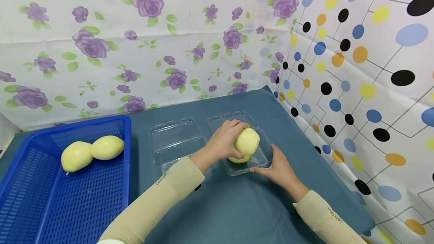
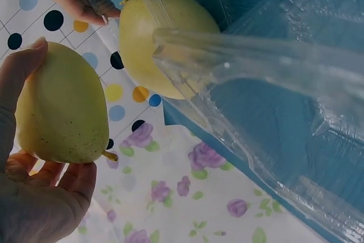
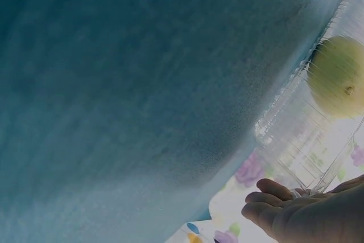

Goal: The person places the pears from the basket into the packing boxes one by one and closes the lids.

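My left hand grips a yellow-green pear from above, just over the right-hand clear plastic container. A second pear lies in that container under the held one. My right hand holds the container's near right corner, thumb on the front rim. In the left wrist view, the left hand curls round the pear; the other pear shows through the container wall. The right wrist view shows the right hand's fingers at the container and a pear inside.
A blue mesh basket with two more pears stands at the left on the blue cloth. An open clear container with nothing in it lies between basket and hands. Patterned sheets wall the back and right.
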Demonstrator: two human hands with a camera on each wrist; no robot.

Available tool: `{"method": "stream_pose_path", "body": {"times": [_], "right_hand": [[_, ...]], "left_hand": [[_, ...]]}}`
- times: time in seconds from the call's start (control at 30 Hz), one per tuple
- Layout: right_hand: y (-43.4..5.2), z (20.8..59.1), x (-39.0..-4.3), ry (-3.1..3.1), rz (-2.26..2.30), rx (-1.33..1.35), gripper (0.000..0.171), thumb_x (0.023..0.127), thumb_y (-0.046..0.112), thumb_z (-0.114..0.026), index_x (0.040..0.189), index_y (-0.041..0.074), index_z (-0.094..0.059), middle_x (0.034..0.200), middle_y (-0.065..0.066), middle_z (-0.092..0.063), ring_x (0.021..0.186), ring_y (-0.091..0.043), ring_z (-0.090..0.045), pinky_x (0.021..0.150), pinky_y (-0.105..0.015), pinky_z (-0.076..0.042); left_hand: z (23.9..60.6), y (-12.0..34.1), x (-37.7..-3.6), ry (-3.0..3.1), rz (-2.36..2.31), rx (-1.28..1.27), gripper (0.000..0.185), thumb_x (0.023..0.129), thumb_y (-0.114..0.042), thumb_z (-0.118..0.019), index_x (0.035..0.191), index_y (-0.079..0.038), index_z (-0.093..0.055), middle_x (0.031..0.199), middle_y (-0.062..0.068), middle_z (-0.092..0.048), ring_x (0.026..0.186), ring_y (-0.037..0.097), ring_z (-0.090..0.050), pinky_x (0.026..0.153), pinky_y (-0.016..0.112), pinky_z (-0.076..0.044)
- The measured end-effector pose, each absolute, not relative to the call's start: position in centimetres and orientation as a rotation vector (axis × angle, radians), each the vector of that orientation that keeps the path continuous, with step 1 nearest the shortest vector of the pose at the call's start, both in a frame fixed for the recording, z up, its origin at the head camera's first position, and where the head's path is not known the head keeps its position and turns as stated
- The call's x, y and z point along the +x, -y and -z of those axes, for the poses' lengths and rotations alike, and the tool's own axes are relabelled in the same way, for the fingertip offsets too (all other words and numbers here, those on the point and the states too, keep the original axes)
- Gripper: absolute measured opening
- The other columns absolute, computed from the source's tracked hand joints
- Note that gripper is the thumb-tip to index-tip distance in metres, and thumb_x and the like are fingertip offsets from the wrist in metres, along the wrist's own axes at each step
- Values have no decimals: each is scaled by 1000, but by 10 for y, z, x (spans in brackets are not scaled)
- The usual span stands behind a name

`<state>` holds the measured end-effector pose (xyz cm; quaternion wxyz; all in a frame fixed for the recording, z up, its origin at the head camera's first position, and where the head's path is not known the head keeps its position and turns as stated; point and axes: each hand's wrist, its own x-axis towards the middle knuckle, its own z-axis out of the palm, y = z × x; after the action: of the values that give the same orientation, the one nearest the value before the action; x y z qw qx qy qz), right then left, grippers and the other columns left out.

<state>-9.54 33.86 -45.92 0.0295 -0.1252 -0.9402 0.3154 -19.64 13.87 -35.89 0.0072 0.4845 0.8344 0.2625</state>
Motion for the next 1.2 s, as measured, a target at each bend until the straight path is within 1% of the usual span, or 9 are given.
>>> {"method": "stream_pose_path", "body": {"times": [0.6,1.0,1.2], "right_hand": [[-341,460,-94,2888,-1019,-384,117,70,52,-79,147,-8,-15,147,-33,-25,132,-50,-31,100,-63,-35],[-340,462,-96,2867,-1053,-378,116,70,49,-81,147,-8,-15,147,-32,-26,132,-49,-32,100,-63,-35],[-341,463,-97,2851,-1083,-348,113,70,49,-81,147,-5,-18,143,-30,-31,127,-46,-38,98,-62,-37]], "left_hand": [[368,-165,-196,-2594,-693,1510,84,66,-27,-88,138,-14,-47,133,7,-51,122,26,-48,98,43,-46],[379,-175,-197,-2561,-651,1505,83,69,-22,-86,140,-14,-45,135,7,-49,121,25,-48,96,41,-48],[383,-181,-196,-2526,-649,1491,82,70,-19,-86,140,-15,-44,136,8,-46,121,26,-47,93,41,-49]]}}
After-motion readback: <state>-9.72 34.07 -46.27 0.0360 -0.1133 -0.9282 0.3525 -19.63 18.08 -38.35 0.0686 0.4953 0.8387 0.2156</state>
